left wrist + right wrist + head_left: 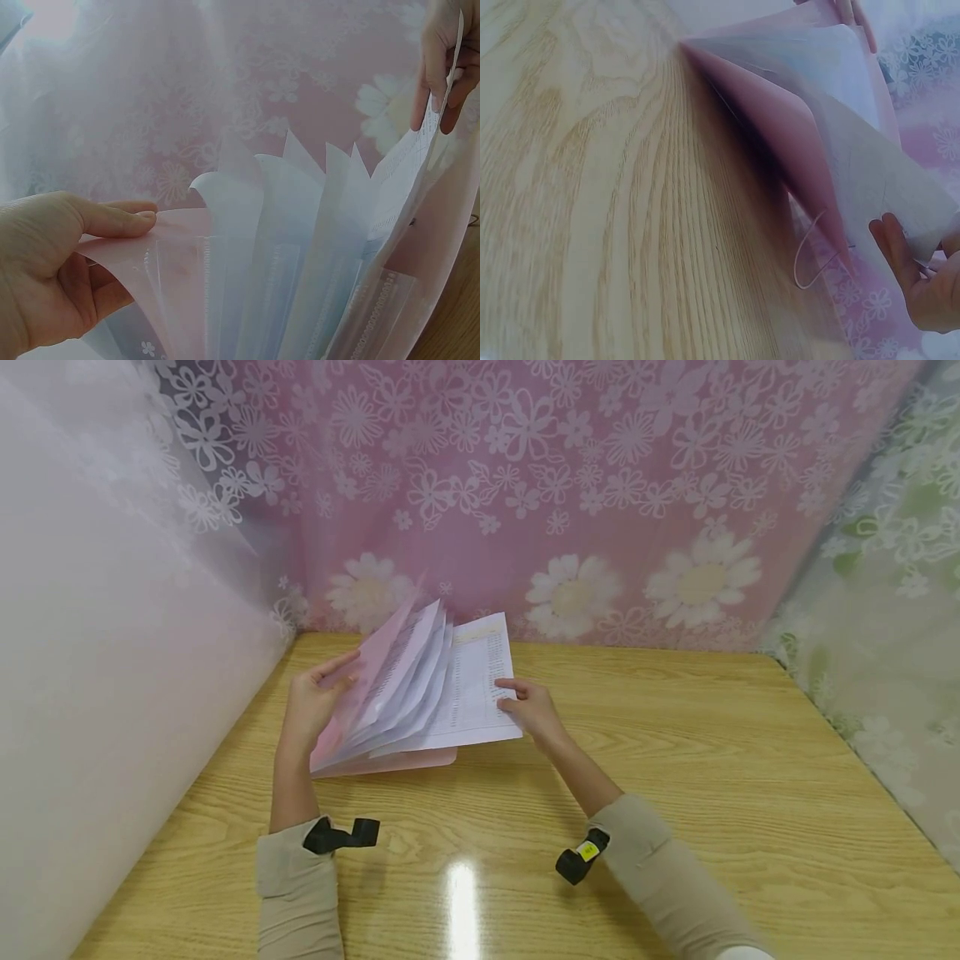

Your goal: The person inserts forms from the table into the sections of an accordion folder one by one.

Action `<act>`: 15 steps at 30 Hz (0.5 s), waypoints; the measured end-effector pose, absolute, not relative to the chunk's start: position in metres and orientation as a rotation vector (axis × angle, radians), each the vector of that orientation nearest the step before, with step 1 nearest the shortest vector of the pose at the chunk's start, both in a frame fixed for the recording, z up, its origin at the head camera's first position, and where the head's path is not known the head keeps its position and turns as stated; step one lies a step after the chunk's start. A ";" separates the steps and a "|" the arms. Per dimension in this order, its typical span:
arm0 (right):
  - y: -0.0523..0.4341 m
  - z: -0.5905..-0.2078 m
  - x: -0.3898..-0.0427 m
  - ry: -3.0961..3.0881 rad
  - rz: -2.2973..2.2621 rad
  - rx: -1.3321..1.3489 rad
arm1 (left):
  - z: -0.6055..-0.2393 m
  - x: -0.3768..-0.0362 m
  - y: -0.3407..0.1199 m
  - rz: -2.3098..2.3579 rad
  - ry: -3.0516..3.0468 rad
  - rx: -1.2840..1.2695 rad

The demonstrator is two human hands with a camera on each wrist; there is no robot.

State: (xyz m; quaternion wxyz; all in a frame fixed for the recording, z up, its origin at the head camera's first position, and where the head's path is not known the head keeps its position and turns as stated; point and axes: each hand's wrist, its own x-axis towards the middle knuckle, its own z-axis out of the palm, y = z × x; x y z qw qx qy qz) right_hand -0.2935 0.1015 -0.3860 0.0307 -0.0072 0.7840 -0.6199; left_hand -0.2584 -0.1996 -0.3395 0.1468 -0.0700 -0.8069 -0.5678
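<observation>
A pink folder point(420, 763) stands fanned open over the table, with several white sheets in clear sleeves point(292, 247) between its covers. The left hand point(309, 700) grips the raised front cover point(180, 225) by its edge, thumb on one side and fingers on the other. On the other side, the right hand point(534, 710) pinches the right edge of a printed sheet point(480, 681) and holds it out from the rest. Columns of small print run down this sheet. From the right wrist view, a thin elastic loop point(799, 259) hangs off the back cover's edge.
The folder is above a wood-grain table point(675, 760). Behind it hangs a pink flowered curtain point(480, 485). A pale sheet point(135, 652) closes off the left side and a flowered one point(885, 610) the right. Black straps with cameras point(341, 835) sit on both wrists.
</observation>
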 end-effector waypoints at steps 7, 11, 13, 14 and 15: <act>0.088 -0.389 -0.297 2.363 -1.978 -0.024 | -0.339 -0.258 -0.200 -1.627 -2.329 -0.183; 0.080 -0.389 -0.298 2.361 -1.988 -0.040 | -0.339 -0.258 -0.200 -1.631 -2.322 -0.186; 0.076 -0.390 -0.297 2.357 -1.990 -0.044 | -0.340 -0.258 -0.200 -1.630 -2.319 -0.189; 0.073 -0.390 -0.297 2.350 -1.994 -0.045 | -0.339 -0.258 -0.200 -1.632 -2.316 -0.191; 0.071 -0.390 -0.297 2.341 -1.997 -0.044 | -0.339 -0.258 -0.200 -1.633 -2.314 -0.193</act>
